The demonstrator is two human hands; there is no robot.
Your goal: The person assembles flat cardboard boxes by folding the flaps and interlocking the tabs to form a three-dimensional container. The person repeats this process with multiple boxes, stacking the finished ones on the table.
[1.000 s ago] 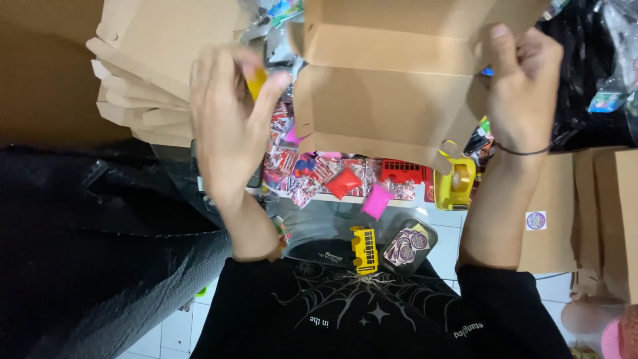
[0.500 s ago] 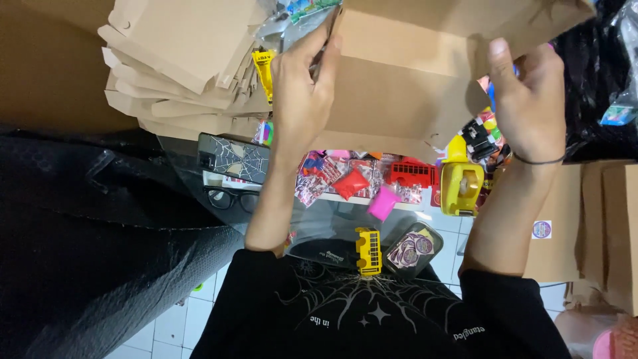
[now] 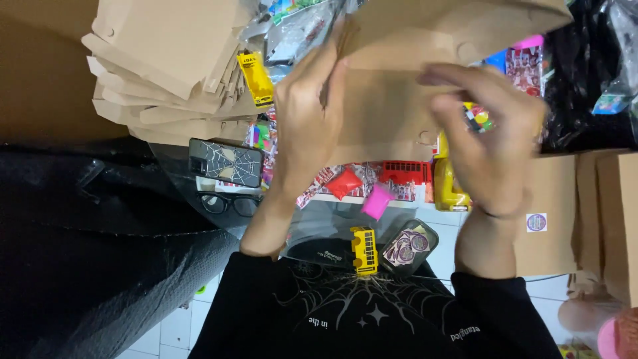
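Note:
Both hands hold a brown cardboard box (image 3: 385, 100) up in front of me. My left hand (image 3: 302, 116) grips its left edge, thumb in front and fingers curled behind. On the box's right side lies my right hand (image 3: 495, 143), blurred, with its fingers reaching across the front face and a thin band on the wrist. Below the box lie a yellow toy bus (image 3: 363, 249), a dark tin of round stickers (image 3: 407, 246), a pink piece (image 3: 377, 201) and a red packet (image 3: 344, 183).
A stack of flat brown cardboard (image 3: 159, 60) fills the upper left, with a yellow packet (image 3: 256, 76) beside it. A phone in a spider-web case (image 3: 222, 163) and black glasses (image 3: 229, 203) lie left. Black plastic (image 3: 80, 252) covers the lower left; brown bags (image 3: 618, 219) stand right.
My left hand moved right from beside the cardboard stack onto the box's left edge. My right hand slid from the box's right corner across its front. The box shifted and tilted.

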